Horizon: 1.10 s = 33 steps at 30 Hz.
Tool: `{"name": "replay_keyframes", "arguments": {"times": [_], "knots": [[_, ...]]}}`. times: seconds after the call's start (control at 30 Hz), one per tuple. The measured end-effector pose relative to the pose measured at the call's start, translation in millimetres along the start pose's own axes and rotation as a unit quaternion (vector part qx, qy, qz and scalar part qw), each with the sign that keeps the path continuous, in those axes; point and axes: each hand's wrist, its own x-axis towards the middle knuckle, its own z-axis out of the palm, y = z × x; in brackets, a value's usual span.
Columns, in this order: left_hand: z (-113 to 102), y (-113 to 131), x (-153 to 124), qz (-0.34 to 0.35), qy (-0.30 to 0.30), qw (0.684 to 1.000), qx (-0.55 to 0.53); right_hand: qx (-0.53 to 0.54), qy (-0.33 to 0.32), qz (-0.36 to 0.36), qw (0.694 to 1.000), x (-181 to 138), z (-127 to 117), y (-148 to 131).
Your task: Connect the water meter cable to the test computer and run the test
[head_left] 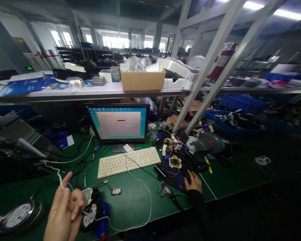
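Note:
My left hand (pixel 67 207) is raised at the lower left, index finger stretched out. A pale cable (pixel 59 174) passes through its other curled fingers. Beside those fingers are a small circuit board (pixel 87 194) and a blue and black device (pixel 101 214) with a white, marked face, partly hidden by the hand. My right hand (pixel 194 182) rests over a dark computer mouse (pixel 186 172), mostly covered, on a dark mouse pad (pixel 174 180). A cream keyboard (pixel 129 162) lies between the hands, before a lit monitor (pixel 119 122).
A small battery-like part (pixel 116 191) with wires lies on the green bench (pixel 130 207). Right of the keyboard are piled electronic parts (pixel 174 144) and a grey motor-like machine (pixel 209 144). A round metallic device (pixel 20 216) stands lower left. Overhead runs a shelf with a cardboard box (pixel 142 80).

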Motion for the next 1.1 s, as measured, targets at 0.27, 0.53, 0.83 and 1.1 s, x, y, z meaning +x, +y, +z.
{"name": "replay_keyframes", "arguments": {"times": [0.27, 0.53, 0.83, 1.1], "knots": [[3.6, -53.3, -28.7, -0.259, 0.049, 0.934, -0.241, -0.007, 0.016, -0.043, 0.999, 10.6, 49.0, 34.7], [4.6, -68.5, -39.3, -0.335, 0.158, 0.876, -0.309, 0.0, 0.045, -0.07, 0.997, 10.5, 55.9, 41.5], [12.0, -64.9, -39.8, -0.333, 0.159, 0.879, -0.303, -0.005, 0.041, -0.046, 0.998, 6.8, 49.3, 31.9], [11.6, -68.4, -37.3, -0.334, 0.161, 0.88, -0.296, -0.018, 0.076, -0.08, 0.994, 7.8, 50.5, 31.9]]}}
